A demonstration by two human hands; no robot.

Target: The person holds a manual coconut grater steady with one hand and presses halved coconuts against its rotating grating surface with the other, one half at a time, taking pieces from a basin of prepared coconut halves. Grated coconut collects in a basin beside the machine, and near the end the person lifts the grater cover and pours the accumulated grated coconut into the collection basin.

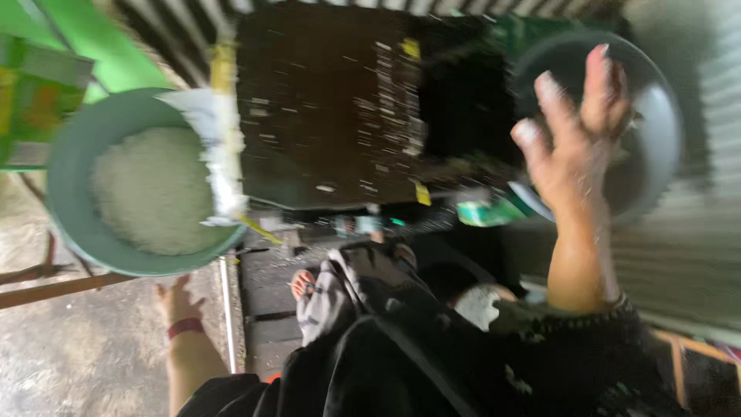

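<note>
The picture is blurred by motion. My right hand [575,147] is raised at the right, fingers spread across a tilted grey bowl [656,131] that it seems to hold beside a dark machine [332,108]. At the lower left, my left hand [177,303], with a red band at the wrist, has its fingers apart just under the rim of a green basin [69,208]. The basin is full of white grated or ground stuff [150,189]. A white-crusted spout [224,147] of the machine hangs over the basin's right edge.
The machine's top is speckled with white bits. My bare foot [301,283] and dark clothing [432,347] fill the bottom middle. Corrugated metal sheeting [695,255] is at the right, a green box [35,96] at the far left, and bare ground [85,347] below it.
</note>
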